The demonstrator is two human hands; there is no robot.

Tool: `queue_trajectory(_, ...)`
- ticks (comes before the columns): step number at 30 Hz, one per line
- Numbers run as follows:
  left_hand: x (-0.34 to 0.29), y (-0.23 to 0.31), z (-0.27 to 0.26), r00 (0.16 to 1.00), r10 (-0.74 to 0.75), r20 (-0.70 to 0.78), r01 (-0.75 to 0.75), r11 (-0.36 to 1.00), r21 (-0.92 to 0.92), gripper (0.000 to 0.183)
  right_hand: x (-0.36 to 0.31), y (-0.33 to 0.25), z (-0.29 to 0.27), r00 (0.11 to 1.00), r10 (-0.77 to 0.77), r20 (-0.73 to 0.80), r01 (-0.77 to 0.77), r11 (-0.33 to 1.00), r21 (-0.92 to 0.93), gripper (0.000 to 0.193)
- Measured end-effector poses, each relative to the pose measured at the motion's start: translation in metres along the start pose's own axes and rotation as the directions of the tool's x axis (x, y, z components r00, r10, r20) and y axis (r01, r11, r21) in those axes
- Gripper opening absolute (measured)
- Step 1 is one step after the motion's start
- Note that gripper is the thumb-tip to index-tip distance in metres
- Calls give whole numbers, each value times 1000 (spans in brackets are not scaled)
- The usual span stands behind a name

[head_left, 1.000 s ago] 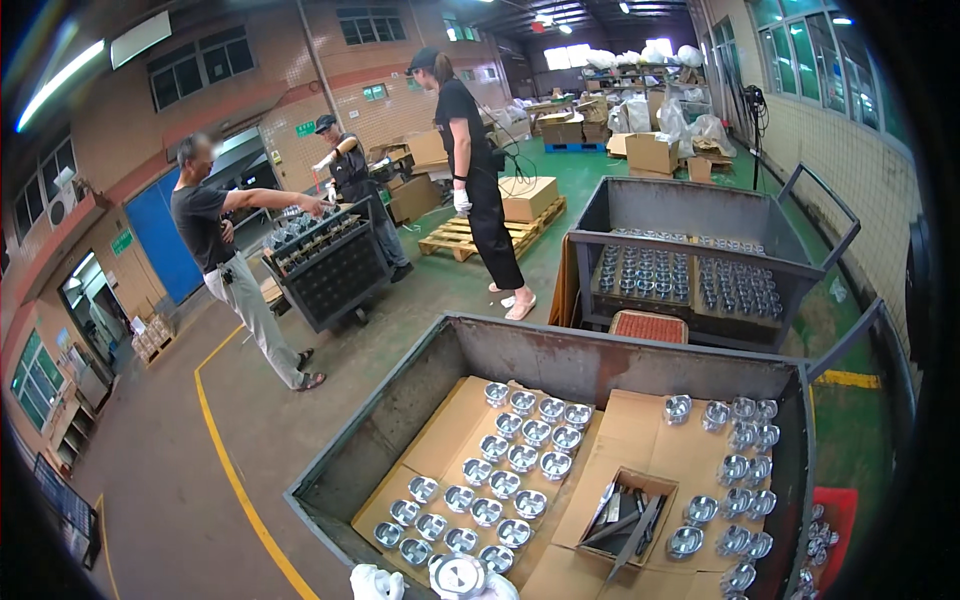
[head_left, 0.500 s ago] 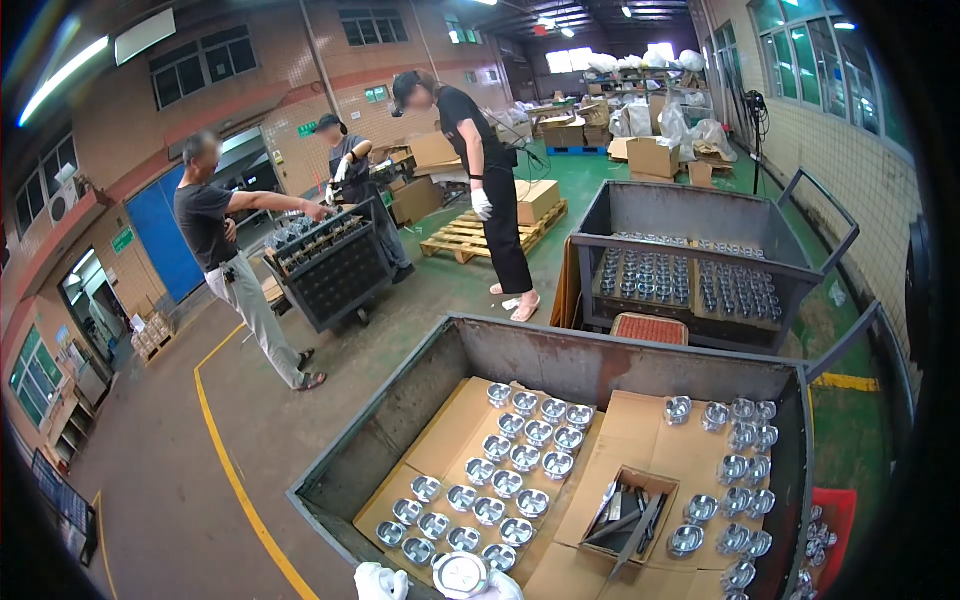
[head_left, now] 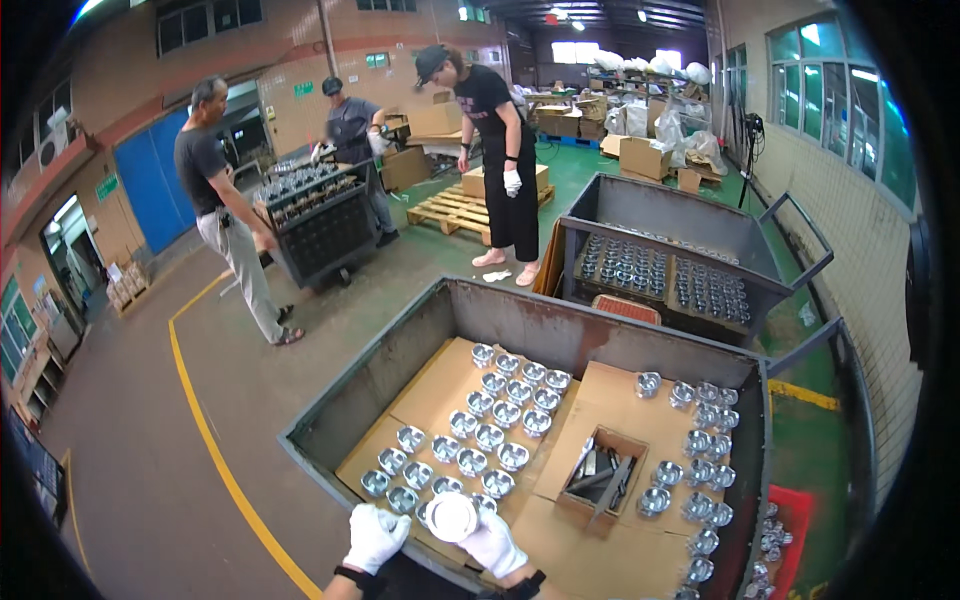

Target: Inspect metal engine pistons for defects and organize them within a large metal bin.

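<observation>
Both my hands wear white gloves at the bottom edge of the head view. Between them sits a shiny round metal part [head_left: 452,516], seen from above. My left hand [head_left: 375,537] curls against its left side and my right hand [head_left: 494,546] cups it from the right and below. They hover over the near rim of a big grey metal bin [head_left: 340,405]. Inside, cardboard sheets [head_left: 440,385] carry rows of similar shiny metal parts [head_left: 505,412].
A small open cardboard box [head_left: 603,478] with dark pieces sits in the bin, with more parts [head_left: 706,440] along its right side. A second loaded bin [head_left: 660,215] stands behind. Three people stand by a black cart [head_left: 322,220] and a wooden pallet [head_left: 455,210]. A yellow line [head_left: 205,430] curves across the floor.
My gloved hands and the round part have come up from the bottom edge into fuller view. The person in the black apron has stepped nearer, toward the far bin.
</observation>
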State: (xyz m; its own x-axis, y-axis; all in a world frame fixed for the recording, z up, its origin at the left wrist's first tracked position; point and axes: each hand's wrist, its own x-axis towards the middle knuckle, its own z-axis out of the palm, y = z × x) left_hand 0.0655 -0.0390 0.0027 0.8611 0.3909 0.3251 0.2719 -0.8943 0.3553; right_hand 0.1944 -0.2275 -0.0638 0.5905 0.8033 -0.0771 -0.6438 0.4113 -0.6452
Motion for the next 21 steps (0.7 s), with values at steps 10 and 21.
queue_trajectory(10, -39, 24, -66, 996, -66, -59, 33, 894, -446, 41, -32, -56, 102, 975, -133, 180, 220, 724, -654, 57)
queue_trajectory(21, -98, 25, -122, 968, -231, 96, 210, 542, -814, 54, -41, -22, 157, 952, 0, 306, 171, 830, -531, 48)
